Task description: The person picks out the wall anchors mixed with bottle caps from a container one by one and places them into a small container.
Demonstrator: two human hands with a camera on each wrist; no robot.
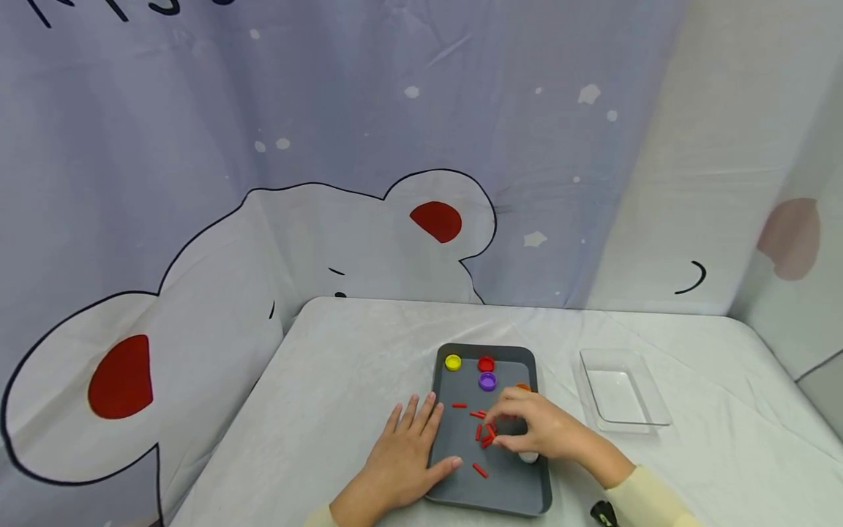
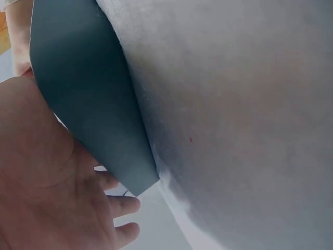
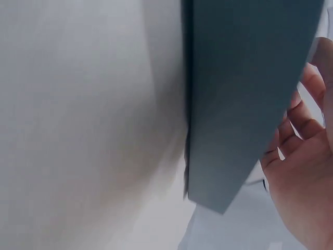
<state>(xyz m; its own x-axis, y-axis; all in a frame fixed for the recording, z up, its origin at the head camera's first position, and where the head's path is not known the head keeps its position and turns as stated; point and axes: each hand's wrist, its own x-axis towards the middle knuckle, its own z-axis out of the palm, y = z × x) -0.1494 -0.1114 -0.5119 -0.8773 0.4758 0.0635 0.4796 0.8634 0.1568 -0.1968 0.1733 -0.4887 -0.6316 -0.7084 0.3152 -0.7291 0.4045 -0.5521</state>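
My left hand (image 1: 402,457) lies with spread, straight fingers at the left edge of a dark grey tray (image 1: 514,490), its thumb reaching over the rim. The left wrist view shows its palm beside the tray's outer wall (image 2: 99,104). My right hand (image 1: 536,424) is over the tray, thumb and index finger bent toward several small red sticks (image 1: 486,442). One stick lies between those fingertips; I cannot tell whether they pinch it. Another red stick (image 1: 480,470) lies nearer the front. A white rounded thing (image 1: 529,457) shows partly under the right hand.
Yellow (image 1: 453,362), red (image 1: 486,364) and purple (image 1: 487,381) round caps sit in the tray's far part; an orange one (image 1: 523,386) is partly hidden by the right hand. A clear rectangular container (image 1: 622,391) stands right of the tray. A black object (image 1: 604,514) lies near the right sleeve.
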